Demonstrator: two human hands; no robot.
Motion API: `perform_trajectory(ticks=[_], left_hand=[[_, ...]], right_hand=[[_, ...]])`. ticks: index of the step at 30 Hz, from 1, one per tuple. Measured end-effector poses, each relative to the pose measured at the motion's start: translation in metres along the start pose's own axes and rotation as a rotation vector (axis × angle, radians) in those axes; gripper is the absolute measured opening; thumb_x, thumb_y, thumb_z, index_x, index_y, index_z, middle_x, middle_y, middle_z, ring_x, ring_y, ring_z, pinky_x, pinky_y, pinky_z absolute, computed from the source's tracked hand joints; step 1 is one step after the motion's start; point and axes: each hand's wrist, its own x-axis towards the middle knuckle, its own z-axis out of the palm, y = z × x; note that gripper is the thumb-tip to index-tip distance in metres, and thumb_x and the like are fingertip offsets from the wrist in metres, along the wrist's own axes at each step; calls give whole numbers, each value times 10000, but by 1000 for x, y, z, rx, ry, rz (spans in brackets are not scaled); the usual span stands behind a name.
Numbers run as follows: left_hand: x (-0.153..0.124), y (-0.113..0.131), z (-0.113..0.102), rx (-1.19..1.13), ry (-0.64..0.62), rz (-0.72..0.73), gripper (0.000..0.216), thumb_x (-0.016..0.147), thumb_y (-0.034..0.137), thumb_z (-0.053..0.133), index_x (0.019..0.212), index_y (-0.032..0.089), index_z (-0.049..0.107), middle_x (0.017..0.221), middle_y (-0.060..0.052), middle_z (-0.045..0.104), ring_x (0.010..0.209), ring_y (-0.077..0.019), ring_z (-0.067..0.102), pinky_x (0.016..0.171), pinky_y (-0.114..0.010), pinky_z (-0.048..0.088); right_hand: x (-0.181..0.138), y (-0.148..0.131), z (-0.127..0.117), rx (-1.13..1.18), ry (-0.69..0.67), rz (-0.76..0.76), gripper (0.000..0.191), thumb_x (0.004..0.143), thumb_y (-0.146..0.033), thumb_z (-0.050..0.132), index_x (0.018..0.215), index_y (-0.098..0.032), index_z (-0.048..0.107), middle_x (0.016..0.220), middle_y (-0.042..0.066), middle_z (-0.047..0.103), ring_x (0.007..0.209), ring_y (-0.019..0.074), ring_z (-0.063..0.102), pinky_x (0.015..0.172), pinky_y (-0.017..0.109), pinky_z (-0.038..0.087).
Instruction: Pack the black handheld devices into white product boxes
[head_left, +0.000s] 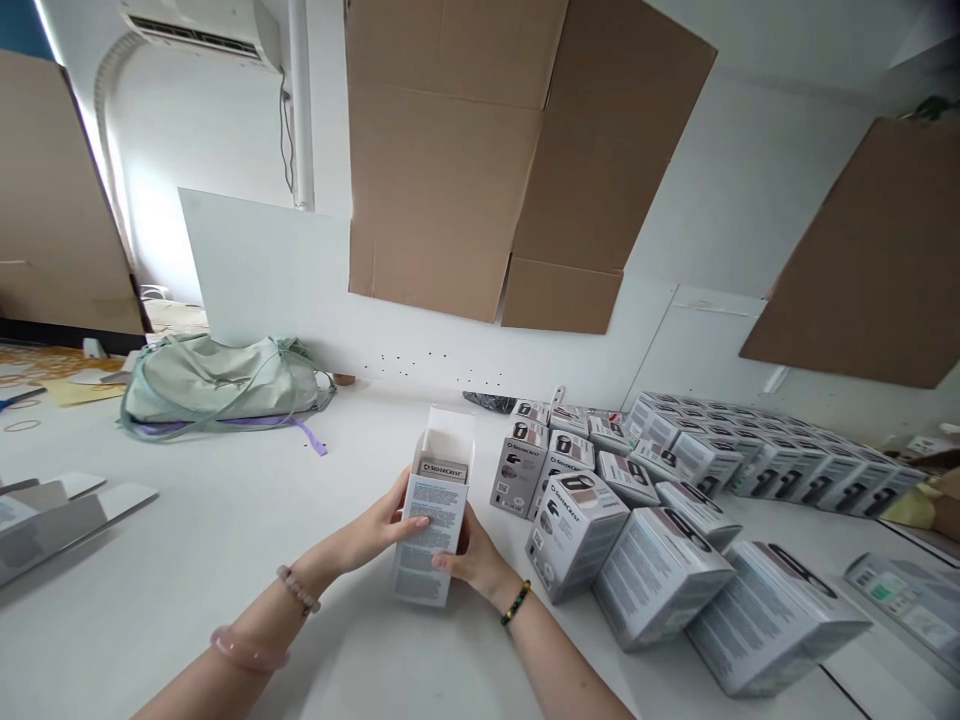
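- One white desk (225, 500) is spreading across the view, carrying the carton near its front edge, in the middle.
- A group of packed boxes (652, 560) is standing to the carton's right, the nearest ones sitting just beyond the right hand.
- The carton (439, 510) is lying directly between the hands, its long axis running up and away from the person, its top leaning slightly right; whether its base is touching the desk, I cannot tell.
- Both hands are grasping it, so neither is nearer: the left hand (396, 520) is gripping higher on the left edge, the right hand (480, 560) lower on the right, both thumbs pressing on the printed face.
- The flap (450, 430) is rising from the far side, the open end pointing upward.
- A grey piece (444, 470) marked SILVERCREST is showing inside that opening.
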Motion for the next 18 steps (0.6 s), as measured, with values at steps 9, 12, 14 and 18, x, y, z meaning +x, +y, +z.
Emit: perform_trajectory(ticks=[9,12,14,18], left_hand=[[2,-2,2,-23,13,36,847,875,466,652,1536,301,149,1480,-121,482,1357,-338,446,1040,-473,430],[2,-4,-1,-24,-1,32,870,859,476,666,1535,301,146,1494,-125,461,1369,-331,430,1062,-477,406],[1,-5,-3,-26,-28,27,886,836,468,697,1526,295,169,1482,-129,469,1371,-329,424,1065,-478,401],[0,-8,-4,-4,-46,28,819,783,400,769,1453,264,319,1399,-134,541,1288,-322,509,1039,-481,423]], right_hand=[[0,4,-2,-8,13,-9,732,593,-490,879,1175,-273,492,1200,85,627,1144,280,601,995,472,469],[0,2,-2,-18,11,-7,728,593,-491,878,1169,-268,494,1192,85,633,1141,281,604,990,470,475],[0,1,0,-24,12,-5,731,595,-480,878,1177,-269,490,1191,83,636,1136,278,607,982,462,483],[-1,1,2,-37,25,6,750,569,-430,896,1174,-277,481,1157,67,646,1106,266,620,965,453,494]])
